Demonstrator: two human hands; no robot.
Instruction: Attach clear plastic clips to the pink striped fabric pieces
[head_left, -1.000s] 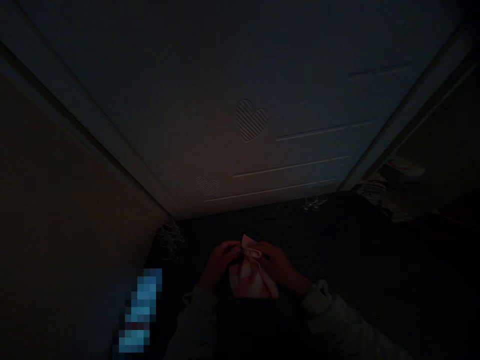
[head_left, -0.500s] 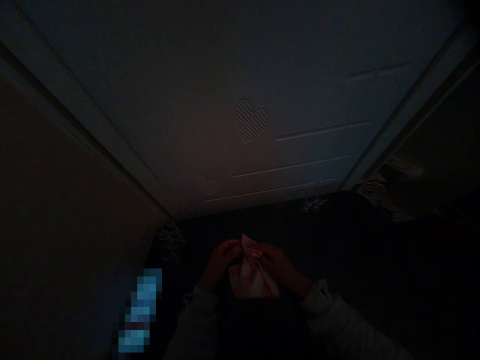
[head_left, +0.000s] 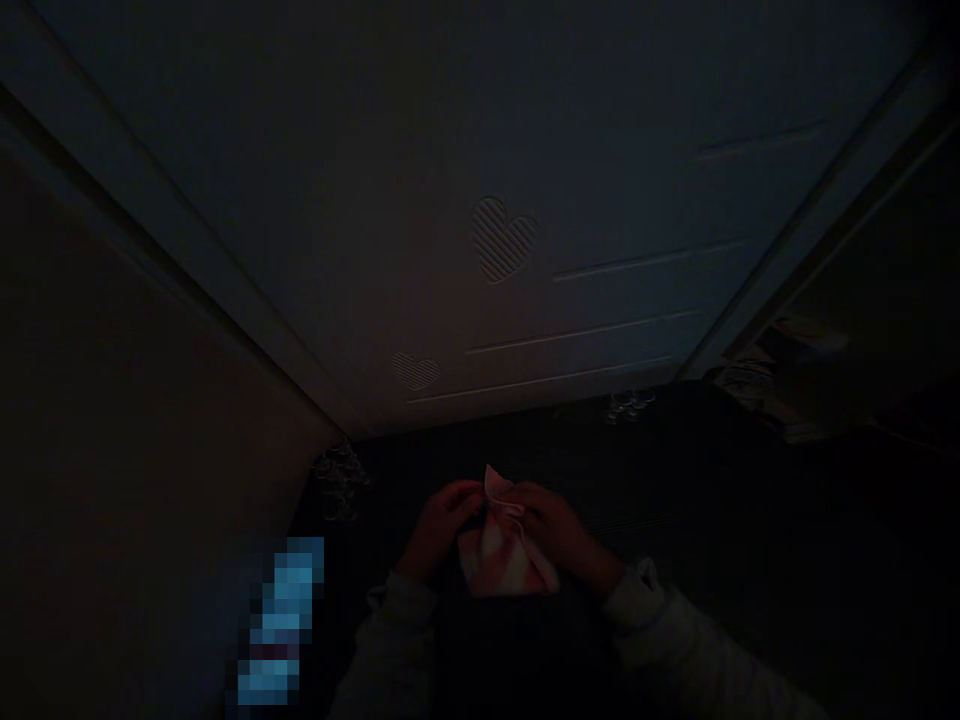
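Note:
Both my hands meet low in the middle of the dim head view. A pinkish, light-patterned cloth (head_left: 504, 562) hangs below them, with a pointed tip sticking up between the fingers. My left hand (head_left: 448, 510) pinches the gathered upper part from the left. From the right, my right hand (head_left: 550, 520) has its fingers closed on the folds near the top. The cloth's lower part spreads wide and drapes down. Darkness hides the exact position of the fingertips.
A pale panel (head_left: 375, 200) with embossed hearts and lines stands ahead. Curly decorations lie at its lower left (head_left: 341, 480) and lower right (head_left: 630, 405). A blurred bright blue patch (head_left: 281, 620) glows at lower left. Dim items (head_left: 806, 340) are at the right.
The cloth's upper tip has shifted slightly and looks a little wider between my fingers. The light on the panel has dimmed a bit. My hands have barely moved.

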